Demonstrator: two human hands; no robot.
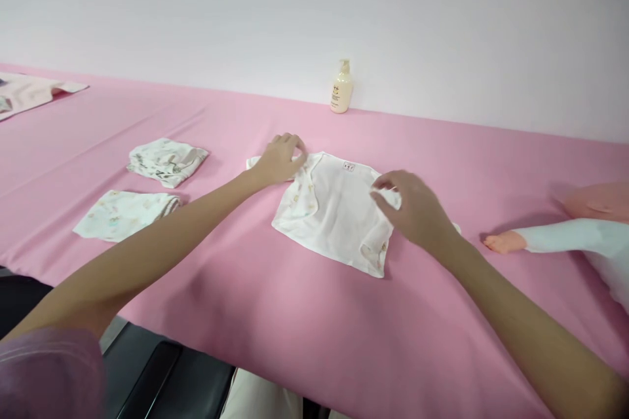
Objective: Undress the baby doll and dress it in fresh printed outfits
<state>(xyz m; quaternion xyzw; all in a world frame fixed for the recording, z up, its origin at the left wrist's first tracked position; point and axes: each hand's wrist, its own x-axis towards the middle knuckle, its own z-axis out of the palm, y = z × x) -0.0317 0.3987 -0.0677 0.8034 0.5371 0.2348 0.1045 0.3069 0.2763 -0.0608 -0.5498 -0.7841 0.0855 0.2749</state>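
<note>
A small white baby shirt (pixel 339 209) lies spread on the pink cloth, its front open and a small printed label at the neck. The left front panel shows a faint coloured print. At the shirt's left shoulder, my left hand (pixel 281 158) lies over the sleeve with its thumb and fingertips closed on the fabric edge. My right hand (pixel 413 206) is at the opposite side, pinching the edge of the other front panel between thumb and fingers. That panel and the right sleeve are mostly hidden behind this hand.
Two folded printed cloths, one upper (pixel 167 162) and one lower (pixel 122 215), lie to the left. A cream pump bottle (pixel 341 88) stands against the wall. A doll's arm (pixel 555 237) in a white sleeve extends from the right. More fabric (pixel 39 93) lies far left.
</note>
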